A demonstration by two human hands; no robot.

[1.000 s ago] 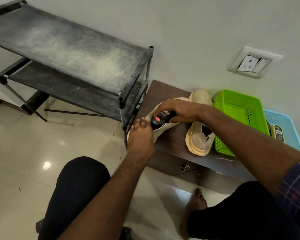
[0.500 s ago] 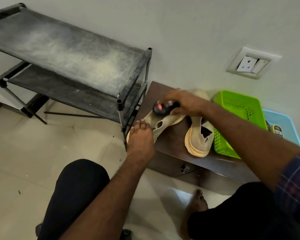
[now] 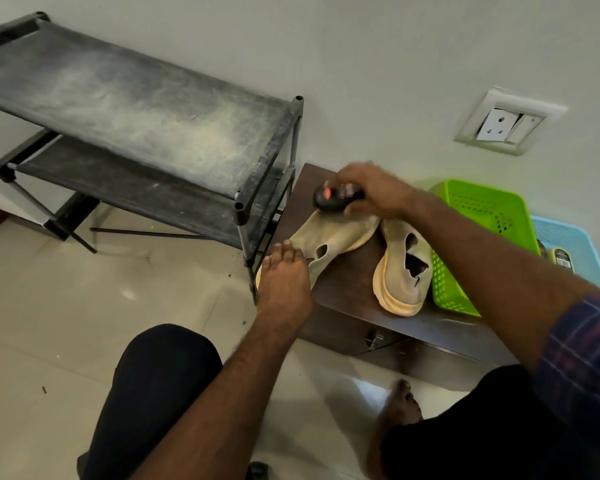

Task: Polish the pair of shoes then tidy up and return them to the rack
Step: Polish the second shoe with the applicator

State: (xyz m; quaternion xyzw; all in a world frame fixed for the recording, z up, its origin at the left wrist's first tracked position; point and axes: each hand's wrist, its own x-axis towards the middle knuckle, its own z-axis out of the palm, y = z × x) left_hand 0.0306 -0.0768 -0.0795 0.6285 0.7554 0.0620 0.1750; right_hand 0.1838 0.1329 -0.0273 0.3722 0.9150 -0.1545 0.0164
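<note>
Green basket [image 3: 478, 216] beside second shoe [image 3: 404, 268].

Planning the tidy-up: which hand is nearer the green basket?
Right. The right hand holds the polish applicator just left of the green basket; the left hand pins the shoe, farther left.

A single head-worn wide-angle view looks forward and steeply down from close above the knees, toward the wall, taking in the low brown surface [image 3: 347, 282] and the shoe rack [image 3: 136, 109] at left.
</note>
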